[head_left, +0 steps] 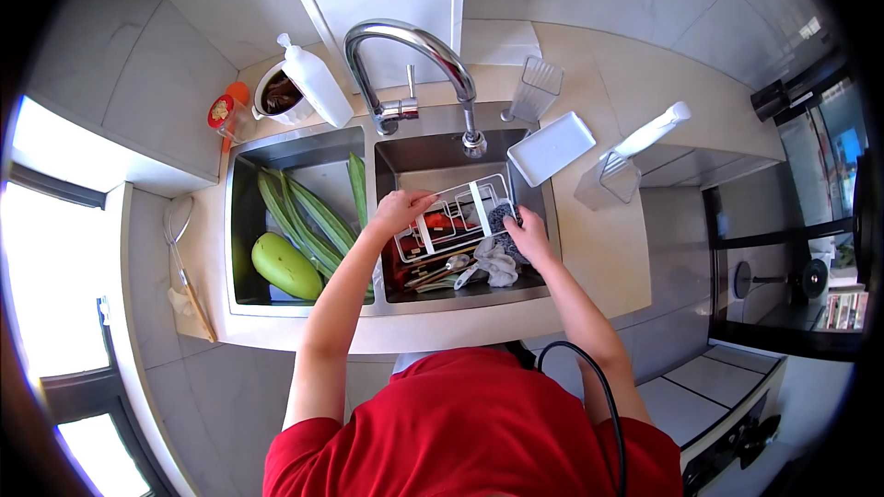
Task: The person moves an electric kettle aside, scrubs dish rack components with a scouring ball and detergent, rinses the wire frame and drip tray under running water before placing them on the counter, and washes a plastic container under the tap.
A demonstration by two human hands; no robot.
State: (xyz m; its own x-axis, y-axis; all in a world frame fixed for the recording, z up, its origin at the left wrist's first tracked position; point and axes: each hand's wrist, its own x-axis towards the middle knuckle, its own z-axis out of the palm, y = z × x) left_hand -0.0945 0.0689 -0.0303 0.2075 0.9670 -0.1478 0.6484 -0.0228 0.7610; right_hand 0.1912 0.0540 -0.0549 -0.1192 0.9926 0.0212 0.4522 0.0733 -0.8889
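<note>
Over the right sink basin (414,149), a white wire rack (476,209) is held tilted between my two hands. My left hand (405,212) is closed on the rack's upper left edge. At its right side my right hand (529,236) is closed round a dark grey scrubber (502,218), pressed against the rack. Beneath the rack lie chopsticks and utensils (451,265), a whitish cloth-like bundle (498,265) and something red, partly hidden by the bars. The faucet (405,32) arches above the basin, its spout behind the rack.
The left basin holds a green gourd (286,265) and several long ridged gourds (318,207). Behind stand a white pump bottle (316,83) and a pot (281,94). A white tray (552,149) and clear holders (537,89) are at right, a whisk (184,262) at left.
</note>
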